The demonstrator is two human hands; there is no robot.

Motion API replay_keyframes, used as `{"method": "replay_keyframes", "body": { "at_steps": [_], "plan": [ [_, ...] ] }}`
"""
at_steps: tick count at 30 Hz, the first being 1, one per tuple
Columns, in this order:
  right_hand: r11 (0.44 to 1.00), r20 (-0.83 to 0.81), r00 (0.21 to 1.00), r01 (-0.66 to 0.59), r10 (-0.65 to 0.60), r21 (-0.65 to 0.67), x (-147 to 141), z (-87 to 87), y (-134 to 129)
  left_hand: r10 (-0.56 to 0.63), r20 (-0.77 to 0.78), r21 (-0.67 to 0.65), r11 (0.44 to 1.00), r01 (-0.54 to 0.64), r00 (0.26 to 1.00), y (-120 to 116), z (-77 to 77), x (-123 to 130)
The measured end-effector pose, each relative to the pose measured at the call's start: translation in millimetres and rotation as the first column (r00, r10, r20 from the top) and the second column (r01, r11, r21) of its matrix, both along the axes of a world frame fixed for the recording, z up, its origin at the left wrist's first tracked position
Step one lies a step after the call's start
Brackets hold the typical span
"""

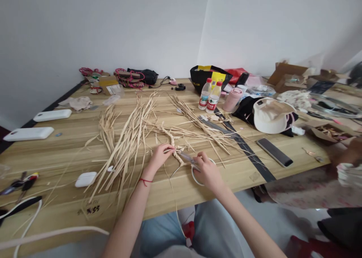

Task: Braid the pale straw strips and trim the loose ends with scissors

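A straw-wrapped, braided piece (172, 139) lies on the table before me, bending down to a forked lower end. My left hand (160, 156) pinches a thin straw strand beside its middle; the fingertips partly hide the spot. In my right hand (207, 172) are scissors (186, 157) with white handle loops, their blades pointing left at the braided piece. Whether the blades touch it, I cannot tell. A thin metal rod (175, 171) sticks out below the braid. Loose straw strips (131, 131) spread to the left, with another bundle (195, 116) behind and to the right.
Two water bottles (210, 97), a pink cup (232, 100) and a cap (271, 116) stand farther right. A phone (274, 152) lies near the right edge. At left are white power banks (52, 115) and a white case (85, 179). Another person's sleeve (349, 175) shows at right.
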State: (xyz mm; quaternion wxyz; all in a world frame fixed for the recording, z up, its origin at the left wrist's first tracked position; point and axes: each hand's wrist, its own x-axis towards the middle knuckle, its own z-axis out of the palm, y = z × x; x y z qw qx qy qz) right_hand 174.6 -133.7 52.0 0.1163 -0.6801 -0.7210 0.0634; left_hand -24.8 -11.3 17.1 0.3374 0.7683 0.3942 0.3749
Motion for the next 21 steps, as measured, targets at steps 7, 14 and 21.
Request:
{"method": "replay_keyframes", "body": {
  "at_steps": [7,14,21],
  "plan": [
    [0.999,0.084,0.996,0.035,-0.031,-0.042,-20,-2.8,8,-0.013,0.007,0.019,1.000,0.013,1.000,0,3.0,0],
    [1.000,0.168,0.986,0.002,0.002,-0.022,-29,1.0,11,-0.059,0.040,0.017,0.998,0.059,0.997,-3,7.0,3],
    [0.995,0.235,0.969,-0.088,0.077,0.038,-31,3.7,14,-0.052,0.030,-0.024,0.998,0.053,0.998,-5,11.7,3]
  ]
}}
